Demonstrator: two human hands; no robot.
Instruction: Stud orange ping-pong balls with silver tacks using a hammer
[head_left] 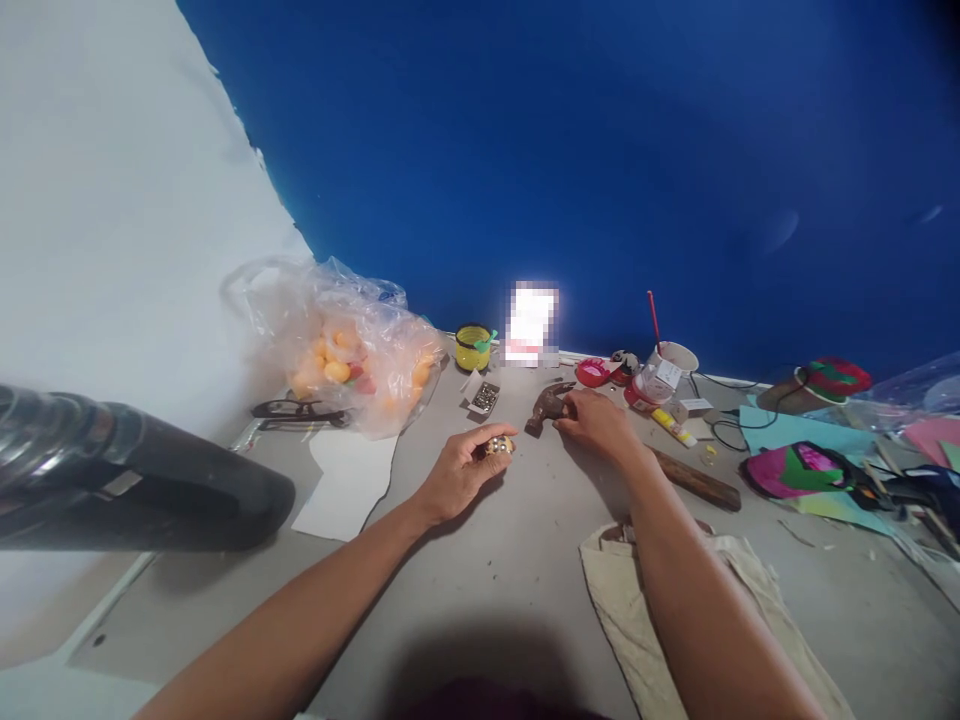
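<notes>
Between the thumb and fingers of my left hand (459, 468) is a small round studded piece (498, 446), pale with shiny metal dots; its exact kind is unclear. My right hand (596, 425) is closed around the hammer (546, 408) close to its head. The hammer's wooden handle (697, 480) stretches to the right beneath my forearm and rests on the table. Just beyond my left hand sits a small open box (484, 397) full of shiny metal bits, probably tacks.
At the back left lies a clear plastic bag (337, 350) with orange items, near glasses (300, 411) and white paper (349, 480). A yellow tub (472, 350) stands by the wall. Rightward are a white cup (675, 358), a glue tube (673, 427), a cloth bag (611, 580) and a pink-green roll (795, 470).
</notes>
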